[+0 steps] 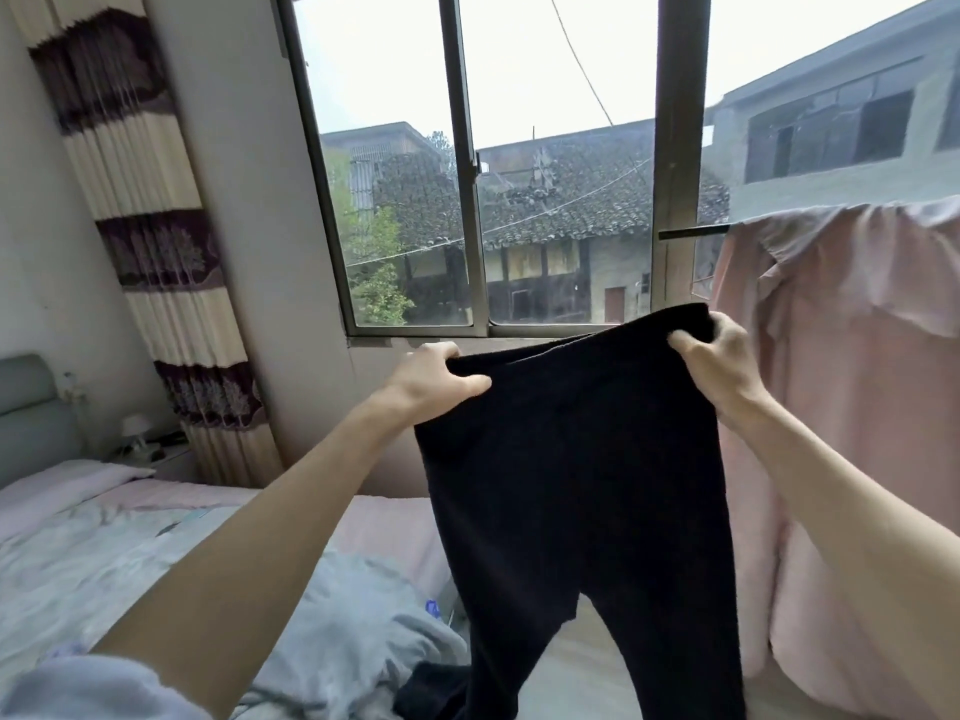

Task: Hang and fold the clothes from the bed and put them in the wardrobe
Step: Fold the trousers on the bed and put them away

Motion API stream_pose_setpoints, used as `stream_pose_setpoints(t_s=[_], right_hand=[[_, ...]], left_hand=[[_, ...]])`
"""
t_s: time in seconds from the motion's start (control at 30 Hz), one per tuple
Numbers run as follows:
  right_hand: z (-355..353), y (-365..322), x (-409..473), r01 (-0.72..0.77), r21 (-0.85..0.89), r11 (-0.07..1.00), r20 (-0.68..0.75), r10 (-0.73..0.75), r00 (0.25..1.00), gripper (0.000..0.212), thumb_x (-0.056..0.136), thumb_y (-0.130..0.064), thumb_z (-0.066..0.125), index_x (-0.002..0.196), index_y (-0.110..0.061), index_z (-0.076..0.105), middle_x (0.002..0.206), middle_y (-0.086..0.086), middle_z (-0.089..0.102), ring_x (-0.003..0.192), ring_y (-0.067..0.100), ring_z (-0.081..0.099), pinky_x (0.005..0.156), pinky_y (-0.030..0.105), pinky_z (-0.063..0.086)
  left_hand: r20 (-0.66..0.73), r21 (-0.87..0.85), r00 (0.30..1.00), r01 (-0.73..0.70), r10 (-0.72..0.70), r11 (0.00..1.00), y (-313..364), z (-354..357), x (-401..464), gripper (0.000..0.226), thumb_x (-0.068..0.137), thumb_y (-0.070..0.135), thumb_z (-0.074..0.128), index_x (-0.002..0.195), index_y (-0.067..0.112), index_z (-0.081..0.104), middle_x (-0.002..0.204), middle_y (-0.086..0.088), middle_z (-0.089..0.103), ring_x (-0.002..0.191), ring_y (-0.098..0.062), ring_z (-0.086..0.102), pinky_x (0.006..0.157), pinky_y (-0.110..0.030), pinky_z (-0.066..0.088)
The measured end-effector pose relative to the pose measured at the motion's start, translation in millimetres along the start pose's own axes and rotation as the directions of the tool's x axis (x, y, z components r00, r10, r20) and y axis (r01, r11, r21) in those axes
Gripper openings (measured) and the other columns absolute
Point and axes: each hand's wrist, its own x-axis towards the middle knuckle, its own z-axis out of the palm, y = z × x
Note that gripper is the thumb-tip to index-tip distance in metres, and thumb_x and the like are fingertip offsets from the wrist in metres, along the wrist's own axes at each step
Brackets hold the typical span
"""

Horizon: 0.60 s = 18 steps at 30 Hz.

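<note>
A pair of black trousers [571, 459] hangs in front of me, held up by its waistband, the legs dangling toward the bed. My left hand [436, 381] grips the left end of the waistband and my right hand [722, 361] grips the right end. Both arms are stretched out at about window-sill height. Below lies the bed [78, 553] with a crumpled light-blue garment [358, 631] and a dark garment [431, 688] at its near edge.
A pink cloth [857, 381] hangs over a rail at the right, close beside my right hand. A large window [467, 174] fills the wall ahead. A striped curtain [150, 226] hangs at the left, with a grey headboard [31, 413] and a nightstand [156, 454] behind the bed.
</note>
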Motion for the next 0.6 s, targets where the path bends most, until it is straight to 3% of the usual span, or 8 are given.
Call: stream_pose_setpoints(t_s=[0.1,0.17,0.23,0.3,0.37,0.4,0.5,0.6], right_hand=[[-19,21,-1,-0.096,-0.105,0.990,0.084,0.105,0.991,0.007,0.082,-0.010,0.056,0.088,-0.011,0.060,0.083,0.008,0.063,0.081,0.028,0.062,0.075,0.042,0.054],[-26,36,-5,-0.138,-0.102,0.985,0.072,0.146,0.987,0.007,0.083,-0.009,0.055,0.088,-0.009,0.060,0.082,0.009,0.062,0.077,0.026,0.061,0.069,0.039,0.053],[-30,46,-9,-0.182,-0.045,0.982,0.058,0.184,0.981,0.006,0.084,-0.007,0.054,0.086,-0.009,0.059,0.079,0.008,0.059,0.069,0.021,0.057,0.059,0.032,0.049],[-33,53,-12,-0.200,-0.010,0.980,0.057,0.200,0.978,0.008,0.085,-0.005,0.052,0.087,-0.008,0.059,0.078,0.007,0.058,0.066,0.019,0.055,0.055,0.029,0.048],[-35,58,-14,-0.192,0.013,0.981,0.092,0.190,0.978,0.012,0.084,-0.001,0.050,0.088,-0.007,0.060,0.076,0.005,0.058,0.064,0.017,0.055,0.053,0.025,0.048],[-36,59,-15,-0.188,0.015,0.982,0.126,0.184,0.975,0.014,0.084,0.001,0.049,0.088,-0.006,0.060,0.074,0.005,0.058,0.063,0.016,0.055,0.051,0.022,0.048],[-34,66,-18,-0.249,-0.027,0.968,0.286,0.246,0.926,0.015,0.082,0.003,0.049,0.089,-0.001,0.061,0.075,0.010,0.059,0.066,0.021,0.057,0.061,0.029,0.048],[-28,75,-28,-0.370,-0.083,0.925,0.406,0.370,0.835,0.012,0.082,0.003,0.049,0.085,-0.002,0.059,0.075,0.012,0.058,0.063,0.021,0.058,0.060,0.029,0.049]], left_hand=[[0.349,-0.098,0.935,-0.028,0.061,0.995,3,12,-7,0.070,0.066,0.059,0.072,0.122,0.024,0.047,0.116,0.005,0.057,0.101,-0.010,0.056,0.086,-0.026,0.045],[0.511,-0.119,0.850,-0.074,0.125,0.990,2,21,-16,0.079,0.063,0.050,0.077,0.129,0.034,0.037,0.120,0.012,0.052,0.107,-0.003,0.053,0.094,-0.026,0.045],[0.572,-0.137,0.800,-0.122,0.179,0.983,0,32,-19,0.082,0.067,0.032,0.082,0.132,0.038,0.032,0.121,0.015,0.050,0.110,-0.002,0.052,0.095,-0.026,0.046],[0.480,-0.127,0.862,-0.115,0.162,0.985,-4,43,-15,0.064,0.073,0.027,0.078,0.125,0.031,0.041,0.116,0.008,0.056,0.104,-0.008,0.057,0.091,-0.029,0.050],[0.223,-0.177,0.974,-0.001,0.041,0.984,-9,48,-11,0.031,0.078,0.032,0.074,0.101,0.019,0.058,0.098,-0.001,0.065,0.089,-0.015,0.062,0.076,-0.029,0.052],[0.089,-0.217,0.995,0.063,-0.045,0.974,-12,50,-9,0.025,0.079,0.036,0.072,0.089,0.016,0.061,0.088,-0.002,0.065,0.083,-0.018,0.061,0.069,-0.028,0.048],[-0.176,-0.064,0.969,0.163,-0.172,0.985,-14,60,-10,0.025,0.084,0.037,0.065,0.086,0.013,0.061,0.083,0.000,0.059,0.082,-0.019,0.053,0.067,-0.026,0.037],[-0.201,-0.029,0.947,0.251,-0.252,0.967,-19,80,-12,0.025,0.086,0.036,0.061,0.092,0.012,0.058,0.086,-0.001,0.056,0.084,-0.021,0.050,0.067,-0.027,0.037]])
